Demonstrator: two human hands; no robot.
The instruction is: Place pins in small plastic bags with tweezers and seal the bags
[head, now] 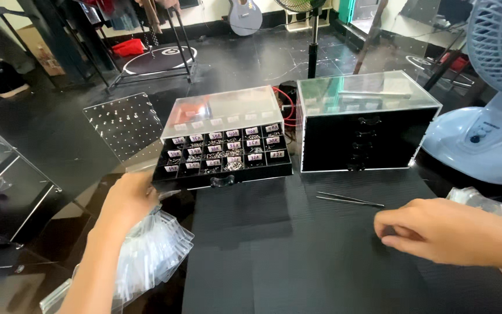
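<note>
Nearest the front edge of the table (297, 273), the left hand (128, 200) rested on a stack of small clear plastic bags (149, 256) at the front left corner; its fingers curled over the top of the stack, though whether they pinched a bag could not be told. The bags were too many and too closely layered to count. On the right side, the right hand (431, 229) lay low over the dark mat with its fingers drawn together toward the surface; whether something small sat between the fingertips could not be made out. Beside that wrist, at the right edge, lay one more crumpled clear plastic bag (477, 200).

Just beyond the right hand, one pair of slim metal tweezers (350, 200) lay flat on the mat, untouched by either hand.

Farther back stood two organizer boxes. The left box (222, 145), with a clear lid, had one drawer pulled out toward the left hand, showing rows of small labelled compartments holding tiny metal pieces. The right box (364, 125), taller and black-fronted with a clear top, stood closed just beside it.

At the far left leaned one clear perforated panel (124, 123). At the far right stood one pale blue fan (489, 116).
</note>
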